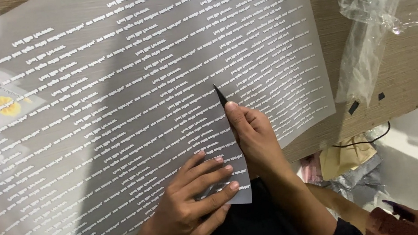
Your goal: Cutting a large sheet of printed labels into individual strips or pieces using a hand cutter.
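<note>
Translucent printed sheet point(125, 91), partly cut

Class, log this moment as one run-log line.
left hand: pressing printed film sheet flat | right hand: holding dark blade, cutting sheet | surface: wooden board

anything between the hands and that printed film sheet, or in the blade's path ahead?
Nothing visible. The left hand lies flat on the film sheet; the right hand holds the dark blade in the cut. Ahead lies only bare sheet; the crumpled plastic wrap sits off to the side.
</note>
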